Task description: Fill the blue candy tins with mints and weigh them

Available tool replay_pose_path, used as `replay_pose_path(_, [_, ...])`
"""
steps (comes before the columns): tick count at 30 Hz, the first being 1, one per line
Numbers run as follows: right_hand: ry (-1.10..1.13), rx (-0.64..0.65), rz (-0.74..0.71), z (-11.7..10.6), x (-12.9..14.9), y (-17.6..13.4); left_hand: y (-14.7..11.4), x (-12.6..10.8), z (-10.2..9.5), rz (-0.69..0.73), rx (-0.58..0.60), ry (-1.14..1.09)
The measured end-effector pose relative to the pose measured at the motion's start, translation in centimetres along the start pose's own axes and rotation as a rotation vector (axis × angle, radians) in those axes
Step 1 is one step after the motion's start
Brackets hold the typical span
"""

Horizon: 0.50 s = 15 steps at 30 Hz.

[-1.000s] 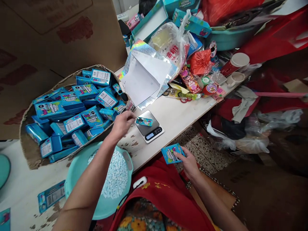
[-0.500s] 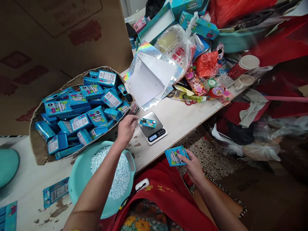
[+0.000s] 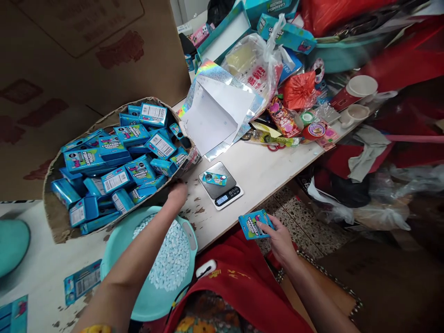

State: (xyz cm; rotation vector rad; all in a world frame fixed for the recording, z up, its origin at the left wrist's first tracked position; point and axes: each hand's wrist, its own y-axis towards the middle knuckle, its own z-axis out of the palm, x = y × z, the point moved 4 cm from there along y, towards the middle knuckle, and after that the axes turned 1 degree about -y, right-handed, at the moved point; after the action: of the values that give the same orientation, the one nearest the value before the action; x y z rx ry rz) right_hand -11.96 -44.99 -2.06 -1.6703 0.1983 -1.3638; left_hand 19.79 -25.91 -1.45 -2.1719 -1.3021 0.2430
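My right hand (image 3: 281, 236) grips a blue candy box (image 3: 254, 225) labelled Caramelo Macizo, thumb on its front, just off the table edge. My left hand (image 3: 178, 195) is over the table, between the cardboard tray and the kitchen scale; its fingers are turned away and blurred. On the scale (image 3: 229, 196), whose small display is lit, lies a little blue container (image 3: 215, 179) with a dark round spot and a white dot. Under my left forearm stands a turquoise basin (image 3: 118, 245) holding many pale blue candies (image 3: 171, 259).
A cut-down cardboard tray (image 3: 52, 203) full of blue candy boxes (image 3: 140, 170) stands at the left. Flattened blue cartons (image 3: 82, 280) lie near the basin. Silver-edged sheets (image 3: 215, 115), plastic bags, a red cup (image 3: 352, 92) and a mug (image 3: 354, 115) crowd the back right.
My left hand has moved left and down, away from the scale toward the basin and tray. My right hand stays where it was with the candy box.
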Motion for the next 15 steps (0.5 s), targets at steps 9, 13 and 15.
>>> replay_pose_path(9, [-0.001,-0.002,0.010,0.1,-0.7,-0.1,1.9,-0.6,1.1,0.021,0.108,0.003])
replay_pose_path(13, [0.002,0.006,0.018,0.3,-0.7,0.0,1.3,-0.4,0.9,-0.003,0.060,-0.044])
replay_pose_path(15, [-0.002,0.009,0.022,0.4,-0.6,0.0,1.4,-0.4,0.9,0.013,0.055,-0.101])
